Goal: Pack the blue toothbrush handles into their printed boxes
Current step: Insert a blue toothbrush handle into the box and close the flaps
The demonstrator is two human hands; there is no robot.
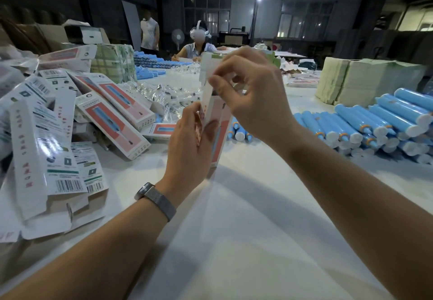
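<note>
The left hand [187, 140] grips the lower body of 1 printed box [219, 121], which stands upright with its long axis vertical and its base near the white table [246, 217], while the right hand [253, 93] pinches the box's top flap [207, 89] between thumb and fingertips. Whether a handle already sits inside I cannot tell. The stacked blue toothbrush handles [365, 124] lie to the right of both hands, nearer the right one, their long axes running roughly toward the person, and the packed boxes [112, 110] are heaped left of the left hand.
</note>
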